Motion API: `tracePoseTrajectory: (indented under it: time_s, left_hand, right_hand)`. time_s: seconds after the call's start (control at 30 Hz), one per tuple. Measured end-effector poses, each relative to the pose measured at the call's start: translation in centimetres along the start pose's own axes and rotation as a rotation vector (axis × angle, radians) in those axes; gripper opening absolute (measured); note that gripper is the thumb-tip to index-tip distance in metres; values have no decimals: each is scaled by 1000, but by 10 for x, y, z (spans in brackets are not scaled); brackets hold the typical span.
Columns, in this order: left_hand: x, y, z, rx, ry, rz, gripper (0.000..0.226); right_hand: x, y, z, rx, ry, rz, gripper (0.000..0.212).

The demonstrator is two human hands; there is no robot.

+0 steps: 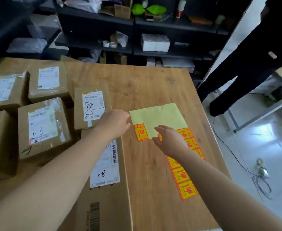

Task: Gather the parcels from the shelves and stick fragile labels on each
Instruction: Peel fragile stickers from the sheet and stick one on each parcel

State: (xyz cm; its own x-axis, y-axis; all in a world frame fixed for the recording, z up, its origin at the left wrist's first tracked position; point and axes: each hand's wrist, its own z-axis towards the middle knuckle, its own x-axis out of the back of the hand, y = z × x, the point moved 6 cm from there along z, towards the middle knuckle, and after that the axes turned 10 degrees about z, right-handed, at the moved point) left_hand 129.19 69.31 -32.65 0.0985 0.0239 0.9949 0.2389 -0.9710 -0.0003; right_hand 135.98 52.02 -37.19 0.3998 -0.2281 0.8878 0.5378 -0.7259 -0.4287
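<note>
Head view: label sheet [155, 117] lies flat on the table [150, 80], just right of six cardboard parcels [43, 127]. The sheet is thin, limp paper, judged best lifted by a corner. Left hand [115, 122] is at its left edge; its grip cannot be determined. Right hand [168, 137] hovers over the sheet, fingers relaxed, grasping nothing. One fragile label [141, 132] sits alone; a label column [187, 189] is partly hidden.
</note>
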Motion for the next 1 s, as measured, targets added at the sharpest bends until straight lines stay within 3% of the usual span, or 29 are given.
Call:
tracePoseTrajectory:
  time_s: [0.27,0.47,0.6,0.83,1.0]
  left_hand:
    - [-57,-3,89,105,-174,-69,22]
    - [-107,-2,128,251,-320,-146,63]
    - [-116,-1,138,302,-332,-191,68]
    - [-120,8,133,395,-423,-468,29]
    - [-120,14,122,531,-359,-918,16]
  right_hand:
    - [-31,27,75,22,-131,-69,48]
    - [-51,51,101,74,-175,-73,56]
    - [-53,58,108,110,-149,-2,60]
    - [-57,67,107,91,-131,111,60]
    - [-47,59,107,54,-61,515,43]
